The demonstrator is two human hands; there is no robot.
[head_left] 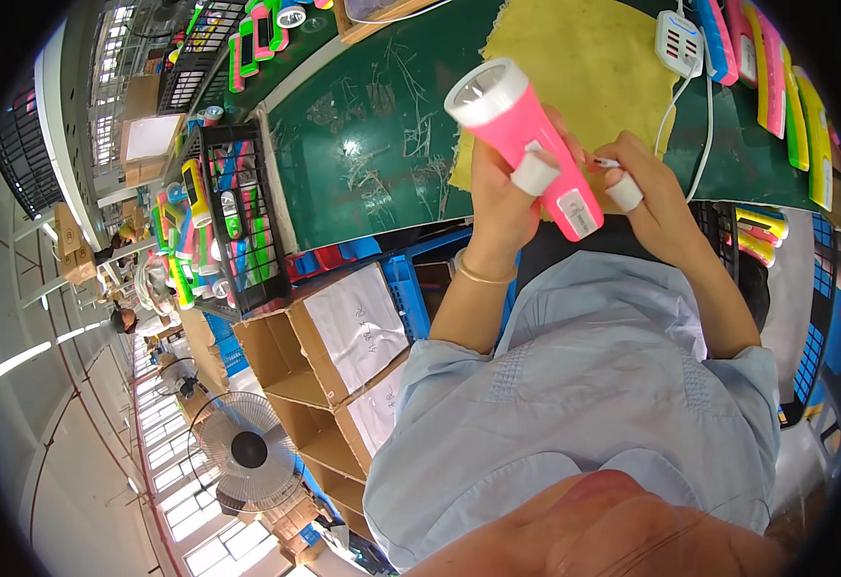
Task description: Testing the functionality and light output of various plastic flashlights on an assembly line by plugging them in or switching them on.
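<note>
One hand (500, 197), the left, curls closed around a pink flashlight (532, 128), its white head (486, 93) pointing away; just beside it the right hand (653, 197) pinches a tiny pale piece (608, 163), unclear in kind; beyond both hands, a yellow cloth (584, 72) lies on the green surface (319, 183)

Bright windows (189, 517) run along a pale ceiling (84, 471) with glowing strip lights (12, 369).

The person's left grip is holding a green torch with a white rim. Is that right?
Not quite: the torch is pink, not green, as the head view shows. It does have a white rim, and the left grip holds it.
</note>
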